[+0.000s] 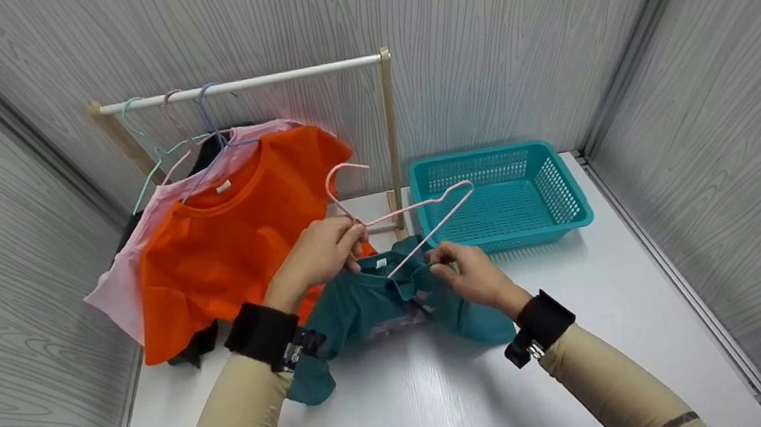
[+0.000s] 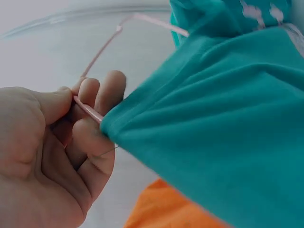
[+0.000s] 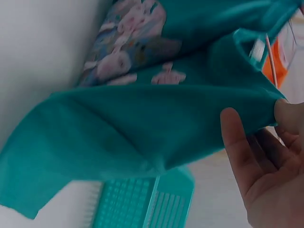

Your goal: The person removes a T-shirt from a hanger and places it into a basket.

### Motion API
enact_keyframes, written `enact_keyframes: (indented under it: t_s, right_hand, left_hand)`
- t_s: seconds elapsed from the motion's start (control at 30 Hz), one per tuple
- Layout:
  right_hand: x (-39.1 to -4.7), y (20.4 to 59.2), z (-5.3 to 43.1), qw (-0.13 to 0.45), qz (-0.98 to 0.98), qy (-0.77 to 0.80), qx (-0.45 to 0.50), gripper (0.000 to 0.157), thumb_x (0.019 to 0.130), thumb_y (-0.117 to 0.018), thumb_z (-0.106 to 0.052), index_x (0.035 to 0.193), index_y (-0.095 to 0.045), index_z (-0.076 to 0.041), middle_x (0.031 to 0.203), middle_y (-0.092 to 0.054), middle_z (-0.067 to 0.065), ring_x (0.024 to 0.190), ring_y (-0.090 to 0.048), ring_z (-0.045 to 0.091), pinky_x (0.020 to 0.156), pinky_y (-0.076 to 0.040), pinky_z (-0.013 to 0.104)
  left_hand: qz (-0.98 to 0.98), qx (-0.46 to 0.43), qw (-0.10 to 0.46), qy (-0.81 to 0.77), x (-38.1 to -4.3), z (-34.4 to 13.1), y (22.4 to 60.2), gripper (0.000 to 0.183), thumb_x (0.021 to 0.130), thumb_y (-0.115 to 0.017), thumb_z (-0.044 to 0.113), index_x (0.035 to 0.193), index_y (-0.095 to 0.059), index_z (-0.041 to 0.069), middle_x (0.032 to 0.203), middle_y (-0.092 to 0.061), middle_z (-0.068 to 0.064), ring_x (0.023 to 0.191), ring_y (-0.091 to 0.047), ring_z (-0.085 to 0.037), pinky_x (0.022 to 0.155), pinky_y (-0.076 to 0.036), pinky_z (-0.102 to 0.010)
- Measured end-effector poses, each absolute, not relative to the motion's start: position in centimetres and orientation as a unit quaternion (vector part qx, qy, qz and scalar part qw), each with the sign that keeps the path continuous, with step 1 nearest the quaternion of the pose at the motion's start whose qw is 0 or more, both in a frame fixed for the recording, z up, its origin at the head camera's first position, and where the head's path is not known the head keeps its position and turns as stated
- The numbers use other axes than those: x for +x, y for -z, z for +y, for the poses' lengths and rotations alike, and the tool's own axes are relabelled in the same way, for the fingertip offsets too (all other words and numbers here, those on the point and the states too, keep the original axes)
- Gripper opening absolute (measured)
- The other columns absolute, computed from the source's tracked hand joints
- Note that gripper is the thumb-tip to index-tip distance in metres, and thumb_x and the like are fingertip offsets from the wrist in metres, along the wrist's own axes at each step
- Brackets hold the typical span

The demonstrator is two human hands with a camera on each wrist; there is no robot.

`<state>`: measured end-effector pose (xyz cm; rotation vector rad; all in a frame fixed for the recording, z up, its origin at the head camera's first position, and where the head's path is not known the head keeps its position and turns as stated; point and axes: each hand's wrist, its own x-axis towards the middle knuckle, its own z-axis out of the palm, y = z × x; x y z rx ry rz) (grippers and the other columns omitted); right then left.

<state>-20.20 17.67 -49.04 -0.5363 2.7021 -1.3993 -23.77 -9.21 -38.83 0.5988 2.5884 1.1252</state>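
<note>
A pink clothes hanger point(image 1: 415, 206) stands partly inside the neck of a teal T-shirt point(image 1: 363, 308). My left hand point(image 1: 327, 248) pinches the hanger just below its hook, and the shirt's shoulder hangs over that side. In the left wrist view the pink hanger point(image 2: 90, 111) runs between thumb and fingers into the teal cloth point(image 2: 204, 109). My right hand point(image 1: 469, 271) pinches the collar's other side, with the hanger's free end sticking out above it. The right wrist view shows the thumb on the shirt's edge point(image 3: 247, 104), with a printed picture point(image 3: 128, 42) on the front.
At the left a rack with a white rail point(image 1: 293, 75) bears an orange T-shirt point(image 1: 228, 259), a pink shirt point(image 1: 114, 294) and a dark garment behind. A teal plastic basket point(image 1: 508, 235) stands at the back right, close to the rack's post point(image 1: 392, 133). White table point(image 1: 404, 418) lies below.
</note>
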Motion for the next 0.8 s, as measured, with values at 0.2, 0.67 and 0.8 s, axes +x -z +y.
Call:
enact_keyframes:
  t_s: [0.2,0.67,0.8]
  right_hand:
    - [-20.2,49.5,14.4,0.059,0.850,0.448,-0.272,0.005,0.095,-0.063,-0.012,0.094,-0.060,-0.008,0.126,-0.063,0.012,0.131,-0.053,0.028,0.104,-0.047,0.044]
    - [-18.1,50.9,11.1,0.107,0.824,0.405,-0.382,0.006,0.096,-0.062,-0.016,0.092,-0.060,-0.013,0.089,-0.064,0.001,0.084,-0.058,0.007,0.078,-0.050,0.024]
    - [-17.4,50.9,10.3,0.106,0.823,0.342,-0.441,0.007,0.095,-0.064,-0.019,0.090,-0.062,-0.014,0.084,-0.064,-0.001,0.078,-0.055,0.005,0.074,-0.046,0.019]
  left_hand:
    - [0.886,0.196,0.127,-0.401,-24.1,-6.6,38.9,0.027,0.104,-0.045,0.032,0.102,-0.062,0.011,0.083,-0.063,-0.011,0.064,-0.065,-0.019,0.060,-0.053,-0.024]
    - [0.880,0.117,0.118,-0.445,-25.0,-4.7,40.2,0.024,0.105,-0.044,0.026,0.106,-0.058,0.007,0.082,-0.057,-0.007,0.061,-0.068,-0.019,0.057,-0.058,-0.027]
    - [0.888,0.101,0.094,-0.439,-25.4,-4.8,40.6,0.024,0.104,-0.045,0.023,0.104,-0.059,0.004,0.083,-0.060,-0.009,0.055,-0.067,-0.014,0.055,-0.057,-0.028]
